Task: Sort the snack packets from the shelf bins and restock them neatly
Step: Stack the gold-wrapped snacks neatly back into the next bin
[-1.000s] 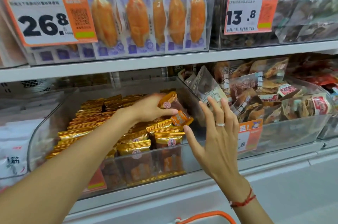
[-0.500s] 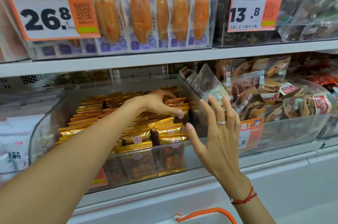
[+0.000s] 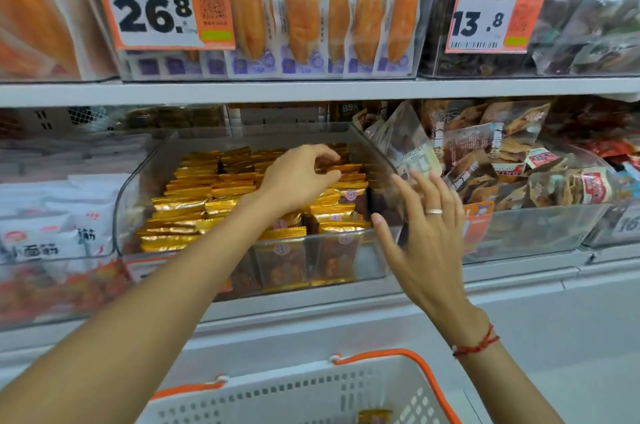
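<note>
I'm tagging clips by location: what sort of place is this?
Most likely a shop's snack aisle: shelves with clear bins of gold packets, orange price tags reading 26.8 and 13.8, and a shopping basket below.

Upper-left tag: the orange-and-white price card (image 3: 161, 4) on the clear bin of orange fillet packets read "26.8".
Upper-right tag: a second orange-and-white price card (image 3: 497, 16) read "13.8".
White packets: the white plastic snack packets (image 3: 52, 240) at lower left bore "面筋".
Other print: too blurred to read.
</note>
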Demonstrator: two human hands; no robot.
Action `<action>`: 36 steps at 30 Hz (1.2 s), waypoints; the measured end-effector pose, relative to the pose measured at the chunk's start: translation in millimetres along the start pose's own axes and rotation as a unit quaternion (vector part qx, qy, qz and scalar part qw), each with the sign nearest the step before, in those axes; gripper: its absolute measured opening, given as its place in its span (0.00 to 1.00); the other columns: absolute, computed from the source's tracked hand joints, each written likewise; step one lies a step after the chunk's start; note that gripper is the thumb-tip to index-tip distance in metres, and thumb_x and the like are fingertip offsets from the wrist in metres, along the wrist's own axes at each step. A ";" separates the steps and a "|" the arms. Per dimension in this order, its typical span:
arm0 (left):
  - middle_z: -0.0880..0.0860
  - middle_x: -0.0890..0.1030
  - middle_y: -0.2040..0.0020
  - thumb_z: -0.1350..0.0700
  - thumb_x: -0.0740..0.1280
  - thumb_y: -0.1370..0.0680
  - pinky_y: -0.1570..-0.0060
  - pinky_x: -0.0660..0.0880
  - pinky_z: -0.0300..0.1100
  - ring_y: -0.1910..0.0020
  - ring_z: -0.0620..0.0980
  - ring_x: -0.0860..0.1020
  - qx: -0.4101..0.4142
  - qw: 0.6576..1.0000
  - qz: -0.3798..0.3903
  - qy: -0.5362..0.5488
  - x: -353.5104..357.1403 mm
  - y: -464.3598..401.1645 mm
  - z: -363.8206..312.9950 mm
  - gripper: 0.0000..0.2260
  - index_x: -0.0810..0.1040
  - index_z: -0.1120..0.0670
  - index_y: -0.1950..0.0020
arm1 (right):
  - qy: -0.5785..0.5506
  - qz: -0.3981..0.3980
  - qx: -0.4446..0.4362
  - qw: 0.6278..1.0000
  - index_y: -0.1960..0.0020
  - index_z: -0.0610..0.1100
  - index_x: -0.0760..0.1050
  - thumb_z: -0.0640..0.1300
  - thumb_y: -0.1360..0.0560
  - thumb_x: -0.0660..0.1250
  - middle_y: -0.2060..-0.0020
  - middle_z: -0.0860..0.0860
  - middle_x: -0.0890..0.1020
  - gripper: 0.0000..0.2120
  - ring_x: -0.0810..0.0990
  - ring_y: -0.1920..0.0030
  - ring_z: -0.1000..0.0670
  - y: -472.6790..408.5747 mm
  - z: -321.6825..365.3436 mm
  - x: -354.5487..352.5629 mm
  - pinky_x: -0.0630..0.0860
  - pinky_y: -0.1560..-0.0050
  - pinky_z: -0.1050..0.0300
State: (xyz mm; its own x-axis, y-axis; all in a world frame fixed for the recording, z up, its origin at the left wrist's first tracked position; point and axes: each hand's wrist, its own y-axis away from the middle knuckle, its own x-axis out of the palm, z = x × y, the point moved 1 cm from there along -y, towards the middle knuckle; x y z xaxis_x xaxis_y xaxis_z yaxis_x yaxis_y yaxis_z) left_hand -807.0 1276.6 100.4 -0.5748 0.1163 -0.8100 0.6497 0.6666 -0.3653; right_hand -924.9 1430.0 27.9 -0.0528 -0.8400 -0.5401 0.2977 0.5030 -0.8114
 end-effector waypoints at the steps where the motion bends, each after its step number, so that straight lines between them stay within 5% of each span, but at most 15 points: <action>1: 0.43 0.77 0.36 0.47 0.65 0.21 0.42 0.71 0.43 0.38 0.44 0.74 0.012 0.999 -0.038 0.003 -6.8 23.9 -3.9 0.13 0.76 0.44 0.36 | -0.015 -0.020 -0.010 1.000 0.33 0.43 0.72 0.55 0.22 0.61 0.33 0.44 0.72 0.23 0.64 0.29 0.42 6.9 4.3 -7.3 0.60 0.28 0.43; 5: 0.37 0.79 0.48 0.50 0.66 0.21 0.57 0.73 0.34 0.53 0.37 0.76 0.022 0.992 -0.113 0.060 -21.0 133.8 4.3 0.06 0.79 0.42 0.46 | -0.067 -0.009 -0.068 0.995 0.41 0.44 0.75 0.43 0.25 0.66 0.43 0.46 0.78 0.13 0.73 0.40 0.44 58.9 18.1 -18.1 0.70 0.40 0.51; 8: 0.36 0.79 0.55 0.51 0.66 0.21 0.58 0.75 0.39 0.54 0.36 0.76 -0.040 0.989 -0.069 0.123 -1.9 209.1 38.2 0.06 0.78 0.39 0.51 | -0.061 0.095 -0.074 0.991 0.44 0.44 0.78 0.44 0.23 0.61 0.47 0.48 0.79 0.11 0.76 0.45 0.45 112.6 14.9 -5.4 0.72 0.48 0.53; 14: 0.36 0.78 0.56 0.53 0.65 0.20 0.59 0.74 0.36 0.54 0.37 0.77 -0.224 0.965 0.061 0.122 91.3 336.9 130.4 0.10 0.74 0.35 0.53 | -0.086 0.361 -0.081 0.925 0.48 0.45 0.80 0.44 0.27 0.59 0.54 0.47 0.82 0.13 0.79 0.53 0.41 247.6 4.8 51.0 0.77 0.55 0.51; 17: 0.39 0.78 0.45 0.56 0.63 0.19 0.60 0.74 0.33 0.50 0.40 0.78 -0.334 0.929 0.100 0.121 146.6 392.6 165.2 0.12 0.75 0.37 0.49 | -0.061 0.469 -0.075 0.878 0.39 0.44 0.77 0.41 0.31 0.72 0.48 0.45 0.81 0.20 0.80 0.47 0.40 309.0 10.9 78.8 0.80 0.52 0.46; 20: 0.47 0.72 0.31 0.61 0.60 0.19 0.49 0.75 0.36 0.41 0.45 0.75 -0.369 0.911 0.175 0.052 181.9 422.3 187.6 0.16 0.74 0.46 0.34 | -0.028 0.491 -0.051 0.869 0.33 0.40 0.73 0.36 0.37 0.76 0.40 0.42 0.79 0.33 0.78 0.40 0.39 344.8 25.0 109.5 0.78 0.43 0.42; 23: 0.49 0.69 0.31 0.61 0.60 0.21 0.38 0.68 0.40 0.33 0.49 0.68 -0.318 0.900 0.294 -0.053 201.4 435.1 205.7 0.24 0.64 0.51 0.25 | 0.033 0.479 0.019 0.877 0.30 0.36 0.68 0.29 0.38 0.71 0.34 0.40 0.75 0.37 0.73 0.34 0.38 361.0 27.1 146.7 0.72 0.36 0.39; 26: 0.50 0.67 0.32 0.58 0.62 0.22 0.37 0.68 0.43 0.34 0.51 0.67 -0.274 0.863 0.386 -0.175 210.6 433.2 212.2 0.23 0.62 0.52 0.28 | 0.066 0.467 0.033 0.881 0.34 0.35 0.70 0.26 0.37 0.67 0.41 0.38 0.77 0.31 0.76 0.40 0.37 365.5 20.9 170.5 0.75 0.39 0.42; 29: 0.53 0.72 0.35 0.57 0.67 0.23 0.40 0.70 0.45 0.36 0.53 0.71 -0.259 0.835 0.434 -0.217 216.6 423.0 212.4 0.19 0.68 0.53 0.33 | 0.057 0.457 0.070 0.885 0.46 0.35 0.75 0.26 0.35 0.67 0.54 0.37 0.79 0.18 0.77 0.52 0.36 364.6 11.3 177.8 0.77 0.54 0.45; 31: 0.51 0.78 0.42 0.51 0.70 0.24 0.47 0.72 0.43 0.43 0.51 0.76 -0.281 0.853 0.418 -0.136 217.5 414.2 215.0 0.14 0.75 0.52 0.40 | 0.010 0.468 0.072 0.881 0.53 0.38 0.80 0.30 0.33 0.73 0.60 0.41 0.80 0.10 0.78 0.57 0.37 365.3 5.2 175.0 0.77 0.59 0.47; 33: 0.51 0.81 0.47 0.49 0.69 0.22 0.51 0.74 0.43 0.48 0.50 0.79 -0.348 0.859 0.370 0.057 217.0 402.4 215.6 0.12 0.77 0.52 0.41 | -0.103 0.463 0.108 0.874 0.57 0.44 0.83 0.39 0.28 0.74 0.63 0.49 0.82 0.01 0.80 0.59 0.45 355.7 6.4 161.5 0.77 0.60 0.52; 34: 0.51 0.81 0.47 0.51 0.67 0.21 0.51 0.76 0.44 0.50 0.50 0.80 -0.378 0.842 0.351 0.158 213.7 392.2 211.5 0.11 0.76 0.53 0.40 | -0.183 0.470 0.186 0.844 0.60 0.46 0.83 0.42 0.26 0.72 0.65 0.52 0.82 0.04 0.80 0.60 0.49 344.4 8.3 152.5 0.77 0.61 0.58; 36: 0.53 0.81 0.49 0.57 0.64 0.19 0.56 0.78 0.39 0.56 0.46 0.82 -0.432 0.781 0.315 0.322 204.0 370.5 197.3 0.09 0.73 0.55 0.39 | -0.342 0.506 0.376 0.697 0.64 0.39 0.78 0.47 0.24 0.70 0.66 0.50 0.81 0.14 0.81 0.61 0.50 317.6 16.3 130.8 0.76 0.62 0.63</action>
State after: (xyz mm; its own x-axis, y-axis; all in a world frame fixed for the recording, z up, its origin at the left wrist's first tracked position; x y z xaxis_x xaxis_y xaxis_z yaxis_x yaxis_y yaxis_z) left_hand -585.4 1402.1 -290.6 -0.5885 0.7823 -0.2041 0.4857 0.5439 0.6843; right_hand -821.7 1476.6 -296.8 0.9373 -0.1632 -0.3079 0.2816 0.8752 0.3933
